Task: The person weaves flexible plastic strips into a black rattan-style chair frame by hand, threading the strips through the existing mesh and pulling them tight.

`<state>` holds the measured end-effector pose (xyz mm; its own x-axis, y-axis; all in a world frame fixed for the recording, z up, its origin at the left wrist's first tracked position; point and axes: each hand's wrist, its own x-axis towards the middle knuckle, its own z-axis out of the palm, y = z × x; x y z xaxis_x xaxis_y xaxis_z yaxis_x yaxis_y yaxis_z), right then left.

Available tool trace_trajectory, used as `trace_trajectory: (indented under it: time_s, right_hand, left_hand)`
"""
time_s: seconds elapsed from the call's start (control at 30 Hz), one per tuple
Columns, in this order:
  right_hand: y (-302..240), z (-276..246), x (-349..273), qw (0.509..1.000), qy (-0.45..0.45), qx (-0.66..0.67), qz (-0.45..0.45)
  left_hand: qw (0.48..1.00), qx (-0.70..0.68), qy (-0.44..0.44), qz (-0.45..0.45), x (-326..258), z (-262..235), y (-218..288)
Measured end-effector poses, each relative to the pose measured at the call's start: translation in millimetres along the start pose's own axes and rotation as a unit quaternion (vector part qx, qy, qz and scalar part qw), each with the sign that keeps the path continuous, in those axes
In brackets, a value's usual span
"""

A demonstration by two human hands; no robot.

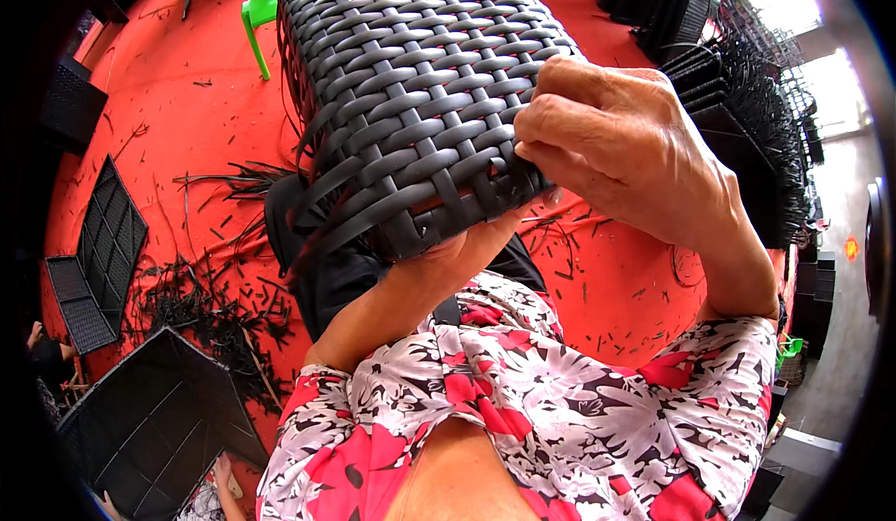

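A dark grey wicker piece [420, 83], woven from flat plastic strips, stretches away from me at the upper middle. Loose strip ends [327, 213] curl off its near left corner. At its right edge, near the close end, my right hand [607, 129] is closed in a pinch against the weave. Its fingers hide whatever lies between them. My left hand [504, 227] reaches under the near end and touches it from below. Only part of that hand shows beneath the edge; most of its fingers are hidden.
Strip scraps [201, 311] litter the red floor [607, 288]. Dark woven panels [112, 232] and a large black frame [168, 418] lie left, by another person's hand [224, 479]. A green plastic chair [261, 3] stands far left; stacked woven pieces [737, 120] rise at right.
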<state>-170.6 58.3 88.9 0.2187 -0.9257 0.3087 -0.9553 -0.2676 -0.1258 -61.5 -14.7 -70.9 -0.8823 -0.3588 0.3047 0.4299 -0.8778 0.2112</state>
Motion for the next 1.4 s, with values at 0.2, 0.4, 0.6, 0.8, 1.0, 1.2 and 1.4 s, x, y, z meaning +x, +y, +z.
trace_trajectory:
  time_s: [0.2,0.4,0.6,0.8,1.0,1.2,1.4]
  right_hand:
    - [4.2,8.6,-0.7,0.999,0.049,-0.003,0.009]
    - [3.0,12.6,5.0,0.995,0.091,0.015,0.034]
    - [2.8,12.7,-1.4,0.992,0.077,0.062,0.073]
    - [9.4,9.1,3.3,0.979,0.0,0.163,0.123]
    - [2.4,3.9,0.8,0.977,-0.015,0.157,0.145]
    - [-5.0,-2.0,-16.0,0.986,0.057,0.105,0.117]
    - [-2.6,-6.7,-38.0,0.974,0.056,0.094,0.199]
  left_hand:
    - [0.996,0.074,0.05,0.007,2.1,10.8,2.7]
    - [0.999,0.028,0.021,-0.003,10.9,7.9,0.9]
    - [1.0,0.015,0.021,-0.003,11.5,4.1,-0.2]
    - [1.0,0.004,0.017,-0.003,11.9,2.9,0.1]
    - [1.0,-0.008,0.005,0.0,14.1,0.9,-3.0]
    - [1.0,-0.02,0.017,0.011,9.6,0.1,1.0]
    - [0.999,-0.032,0.023,0.006,8.1,3.2,0.1]
